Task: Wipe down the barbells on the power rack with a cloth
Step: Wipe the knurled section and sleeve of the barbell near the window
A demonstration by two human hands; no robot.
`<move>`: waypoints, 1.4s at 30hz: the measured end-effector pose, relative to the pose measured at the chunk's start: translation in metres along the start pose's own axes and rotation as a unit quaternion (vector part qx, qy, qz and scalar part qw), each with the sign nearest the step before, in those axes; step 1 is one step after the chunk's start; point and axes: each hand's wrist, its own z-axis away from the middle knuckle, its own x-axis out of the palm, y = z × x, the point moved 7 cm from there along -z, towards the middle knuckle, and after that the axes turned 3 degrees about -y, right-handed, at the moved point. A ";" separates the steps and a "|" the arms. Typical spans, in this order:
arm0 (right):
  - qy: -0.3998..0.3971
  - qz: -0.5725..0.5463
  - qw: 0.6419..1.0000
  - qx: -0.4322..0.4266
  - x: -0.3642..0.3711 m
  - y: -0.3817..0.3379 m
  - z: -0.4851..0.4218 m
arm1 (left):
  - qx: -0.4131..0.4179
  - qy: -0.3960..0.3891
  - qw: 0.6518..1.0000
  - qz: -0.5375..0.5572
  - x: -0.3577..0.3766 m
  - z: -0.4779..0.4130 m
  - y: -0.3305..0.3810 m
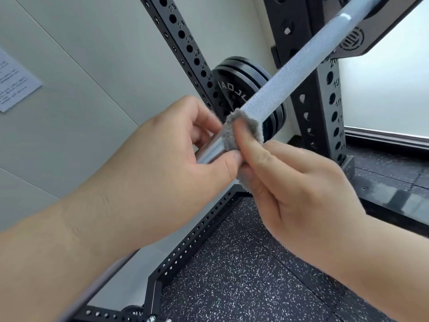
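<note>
1. On the rack's hook, up at the top right, sits the barbell. From there it slants down toward me, and its rough, cross-hatched stretch gives way to a smooth shiny one at my hands.
2. The grey fuzzy cloth is wrapped round the barbell just where the rough part ends.
3. My right hand pinches the cloth onto the barbell, thumb pressed on top and fingers curled underneath.
4. My left hand grips the smooth part just beside the cloth. Its fingers are curled over the far side and the thumb tip touches the cloth's edge.
5. My hands and left forearm cover the barbell's nearer length, so I cannot see how far it runs.
6. Behind the barbell, black weight plates hang beside a holed, numbered post, and the barbell crosses in front of them.
7. A second numbered post stands under the hook, with a bright window to its right.
8. Below my hands a holed base rail edges the black speckled floor.
9. A printed paper is stuck to the pale wall on the left, too blurred to read.
</note>
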 end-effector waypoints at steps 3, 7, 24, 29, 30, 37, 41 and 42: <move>0.020 0.029 0.999 0.003 -0.012 0.010 -0.006 | -0.029 0.013 0.995 -0.095 -0.004 0.000 -0.002; -0.003 0.012 1.000 0.001 -0.002 -0.001 -0.005 | -0.030 0.002 0.995 -0.093 -0.004 -0.004 -0.002; 0.006 0.090 0.995 0.031 -0.004 -0.008 0.001 | 0.001 -0.007 0.997 -0.078 -0.001 -0.003 0.002; 0.051 0.101 0.991 0.074 -0.014 0.003 -0.001 | 0.045 0.035 0.971 -0.231 -0.001 0.010 0.017; 0.057 0.094 0.991 0.077 -0.009 0.000 0.001 | 0.053 0.039 0.966 -0.249 0.000 0.011 0.019; 0.073 0.057 0.987 0.134 -0.010 0.006 0.009 | 0.051 -0.005 0.981 -0.188 0.000 0.005 0.013; 0.035 0.030 0.991 0.123 0.006 -0.010 0.014 | 0.045 -0.016 0.984 -0.174 0.001 0.000 0.009; 0.029 0.040 0.992 0.115 0.006 -0.009 0.014 | 0.041 -0.021 0.985 -0.168 0.001 -0.001 0.008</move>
